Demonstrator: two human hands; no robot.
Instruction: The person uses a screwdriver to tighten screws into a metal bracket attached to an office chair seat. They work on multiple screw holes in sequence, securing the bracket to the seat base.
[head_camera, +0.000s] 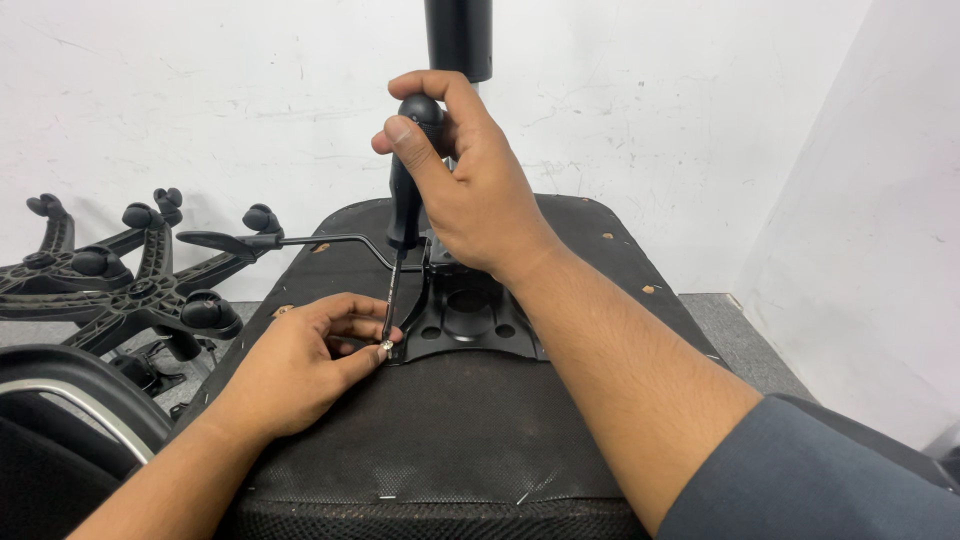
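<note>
A black-handled screwdriver (404, 205) stands nearly upright, handle topmost, its thin shaft running down to a small silver screw (386, 347) at the front left corner of a black metal mounting plate (470, 320). The plate lies flat on the fabric-covered underside of an upturned chair seat (440, 430). The screw sits at the plate's edge, with the screwdriver tip resting on it.

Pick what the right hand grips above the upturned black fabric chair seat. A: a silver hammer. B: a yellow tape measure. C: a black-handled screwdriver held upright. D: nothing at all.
C: the right hand is closed on the black-handled screwdriver, whose shaft runs down to a small silver bolt pinched by the left hand at the corner of the black metal mounting plate.
</note>
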